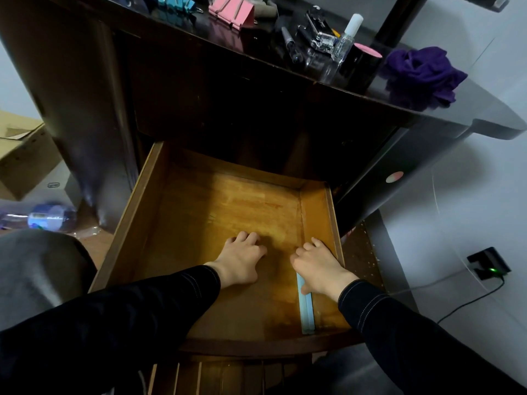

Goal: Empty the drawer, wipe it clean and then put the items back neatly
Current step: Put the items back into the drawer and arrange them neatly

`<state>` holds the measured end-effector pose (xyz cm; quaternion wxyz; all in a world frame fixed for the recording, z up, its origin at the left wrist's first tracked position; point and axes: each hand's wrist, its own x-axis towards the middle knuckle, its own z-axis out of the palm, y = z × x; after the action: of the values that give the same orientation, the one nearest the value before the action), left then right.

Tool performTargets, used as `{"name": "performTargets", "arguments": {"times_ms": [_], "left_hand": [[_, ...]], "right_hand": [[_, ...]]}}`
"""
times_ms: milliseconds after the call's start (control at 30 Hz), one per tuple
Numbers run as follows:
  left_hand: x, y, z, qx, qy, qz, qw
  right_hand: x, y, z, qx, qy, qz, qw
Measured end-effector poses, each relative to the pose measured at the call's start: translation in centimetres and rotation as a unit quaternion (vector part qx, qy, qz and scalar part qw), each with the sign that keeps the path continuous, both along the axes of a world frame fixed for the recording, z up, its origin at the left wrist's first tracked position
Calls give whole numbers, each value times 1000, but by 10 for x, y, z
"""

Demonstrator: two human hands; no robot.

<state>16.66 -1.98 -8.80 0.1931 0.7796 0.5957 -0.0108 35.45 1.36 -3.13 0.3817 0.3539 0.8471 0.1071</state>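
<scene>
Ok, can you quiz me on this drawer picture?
1. True or false: the purple cloth lies inside the drawer.
2. What does the right hand touch? A a light blue strip B a stapler C a bottle
3. Fill in: the binder clip next to the blue clips is ____.
Key: 1 false, the purple cloth is on the desktop; 2 A; 3 pink.

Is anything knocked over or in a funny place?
Yes. A plastic bottle lies on its side on the floor, left of the open drawer. In the drawer only a blue strip shows, partly under the right hand.
</scene>
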Motion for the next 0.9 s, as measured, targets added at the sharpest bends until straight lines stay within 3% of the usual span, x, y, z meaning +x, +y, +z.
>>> {"name": "performTargets", "arguments": {"times_ms": [533,633,767,900], "left_hand": [[-6,2,1,-14,-28,2,1000],[-16,3,20,-17,-67,17,997],[-34,3,67,72,-110,37,991],[-53,1,135,209,-178,73,959]], "right_hand": [[3,-5,2,1,36,-9,999],[2,-5,20,6,120,-28,992],[-12,-7,69,79,255,-10,964],[-39,-13,142,166,425,46,888]]}}
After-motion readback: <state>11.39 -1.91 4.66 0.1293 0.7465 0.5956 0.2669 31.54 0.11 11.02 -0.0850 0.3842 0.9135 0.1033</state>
